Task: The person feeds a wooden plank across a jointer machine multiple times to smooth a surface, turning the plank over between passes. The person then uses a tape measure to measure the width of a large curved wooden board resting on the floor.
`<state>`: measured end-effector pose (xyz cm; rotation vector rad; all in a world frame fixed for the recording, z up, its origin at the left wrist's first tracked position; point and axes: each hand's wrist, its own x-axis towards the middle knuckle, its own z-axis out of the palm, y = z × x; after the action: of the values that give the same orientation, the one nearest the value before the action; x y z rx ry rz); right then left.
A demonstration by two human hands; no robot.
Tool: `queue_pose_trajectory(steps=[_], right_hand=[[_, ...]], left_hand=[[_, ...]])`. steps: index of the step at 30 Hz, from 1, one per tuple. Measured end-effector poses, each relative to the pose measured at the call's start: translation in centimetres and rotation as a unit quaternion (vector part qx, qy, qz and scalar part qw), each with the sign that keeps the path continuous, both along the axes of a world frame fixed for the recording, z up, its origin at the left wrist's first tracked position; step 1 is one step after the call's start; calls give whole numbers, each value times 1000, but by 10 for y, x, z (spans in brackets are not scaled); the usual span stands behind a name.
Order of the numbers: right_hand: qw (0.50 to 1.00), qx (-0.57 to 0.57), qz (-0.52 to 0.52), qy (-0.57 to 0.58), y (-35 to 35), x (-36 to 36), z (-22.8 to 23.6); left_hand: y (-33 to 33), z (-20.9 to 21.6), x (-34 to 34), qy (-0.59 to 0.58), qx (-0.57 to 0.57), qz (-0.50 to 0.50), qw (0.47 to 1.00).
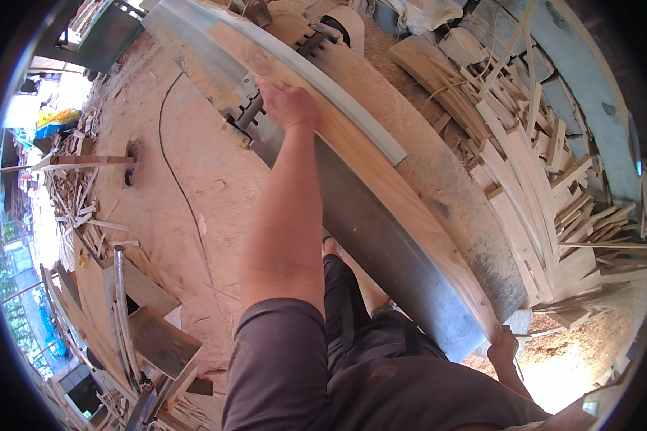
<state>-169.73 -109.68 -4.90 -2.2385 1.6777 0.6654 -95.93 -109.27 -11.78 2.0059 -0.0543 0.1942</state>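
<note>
A long pale wooden plank (409,208) stretches diagonally across a jointer's metal table (381,244), along a straight grey fence (370,126). My left hand (291,106) is closed over the plank toward its far end, beside the toothed edges of the table gap (250,113). At the near end, low on the right, my right hand (503,348) grips the plank's end corner. Part of the right hand's fingers is hidden behind the wood. My left forearm hides some of the table.
Stacked wooden offcuts (524,187) line the right side. More scrap strips (75,190) lie at the left, near a dark cable (164,144) on the dusty floor. A bent metal piece (167,343) sits lower left. Sawdust covers the ledge (438,165) behind the fence.
</note>
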Motion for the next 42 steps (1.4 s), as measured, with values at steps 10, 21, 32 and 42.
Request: queue_pose_trajectory(steps=[10,21,32,42], right_hand=[[1000,17,17,20,0,68,12],[999,18,39,3,-1,114,4],[999,22,33,1,-3,184,3],[999,-3,50,-15,-2,242,-5]], left_hand=[[3,-7,63,24,62,8,998],[3,-3,120,37,34,-5,999],[3,-9,195,10,48,20,999],[4,-12,264,-7,44,23,999]])
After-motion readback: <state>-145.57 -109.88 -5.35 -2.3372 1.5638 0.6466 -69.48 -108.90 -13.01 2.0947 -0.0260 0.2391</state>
